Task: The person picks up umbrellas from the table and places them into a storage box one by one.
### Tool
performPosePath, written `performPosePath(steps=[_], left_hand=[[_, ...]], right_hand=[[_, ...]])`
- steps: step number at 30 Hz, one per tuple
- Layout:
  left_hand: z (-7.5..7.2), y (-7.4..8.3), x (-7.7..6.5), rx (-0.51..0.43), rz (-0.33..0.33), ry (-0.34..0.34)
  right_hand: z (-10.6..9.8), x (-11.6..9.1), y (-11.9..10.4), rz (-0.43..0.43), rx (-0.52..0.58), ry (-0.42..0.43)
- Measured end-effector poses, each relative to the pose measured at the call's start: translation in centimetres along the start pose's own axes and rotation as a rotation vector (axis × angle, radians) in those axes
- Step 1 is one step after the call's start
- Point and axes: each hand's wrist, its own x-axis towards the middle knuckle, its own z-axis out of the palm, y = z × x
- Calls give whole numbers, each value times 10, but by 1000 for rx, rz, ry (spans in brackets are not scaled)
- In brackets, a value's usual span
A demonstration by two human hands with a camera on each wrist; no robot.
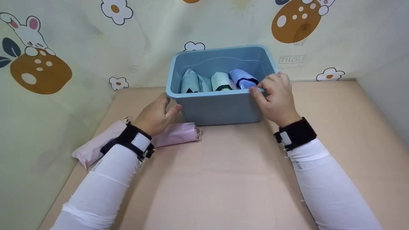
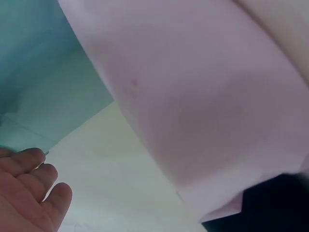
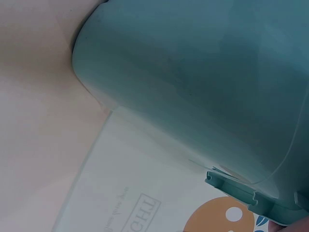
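Note:
A blue plastic storage bin (image 1: 220, 110) stands against the back wall. My right hand (image 1: 277, 97) grips its front rim near the right corner, thumb on the front side. At the front left corner, my left hand (image 1: 156, 113) has fingers along the bin's side and its thumb by the front; the left wrist view shows relaxed fingers (image 2: 36, 179). Inside are teal bundles (image 1: 190, 81), a mint-green roll (image 1: 221, 81) and a blue roll (image 1: 243, 78). Beneath and beside my left hand lie a pink roll (image 1: 179, 133) with thin string loops and a paler pink bundle (image 1: 99, 142).
A pale peach table surface (image 1: 223, 185) extends in front of the bin. Behind it hangs a wall covering (image 1: 153, 41) printed with rabbits and flowers. Another pale wall (image 1: 386, 67) borders the right side.

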Motion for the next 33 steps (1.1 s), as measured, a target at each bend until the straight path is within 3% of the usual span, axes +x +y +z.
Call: performPosePath(steps=[12,22,33], left_hand=[[13,0,-6,69,0,-79],[21,1,-13,143,-94,-202],[33,-2,-14,190,-107,-250]], right_hand=[[0,-1,1,9,-7,-12],[2,0,3,-15,-7,7],[-1,0,0,18,3,-16]])
